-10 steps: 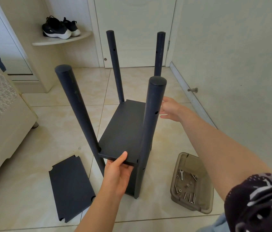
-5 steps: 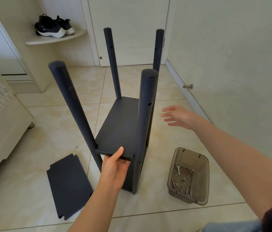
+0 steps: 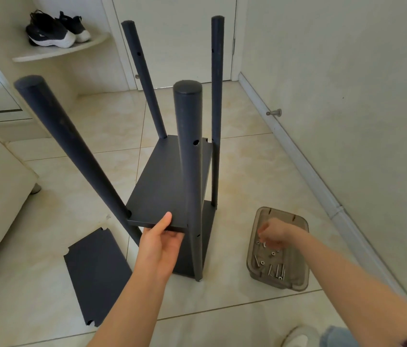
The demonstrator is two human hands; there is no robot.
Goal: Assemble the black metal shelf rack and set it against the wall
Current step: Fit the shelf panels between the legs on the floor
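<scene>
My right hand hangs inside the smoky translucent plastic tray, fingers curled down over loose silver bolts and nuts that lie below and nearer me than the fingertips; blur hides whether they pinch anything. My left hand clamps the near edge of the middle panel of the black metal shelf rack, which stands on the tiles between my hands; thumb on top, fingers hidden beneath, one round post just right of them, a spare flat black panel on the floor to their left. Beyond my right fingers bare tile runs to the pale wall.

Black rack, black loose panel, smoky translucent tray, cream marbled floor tiles
</scene>
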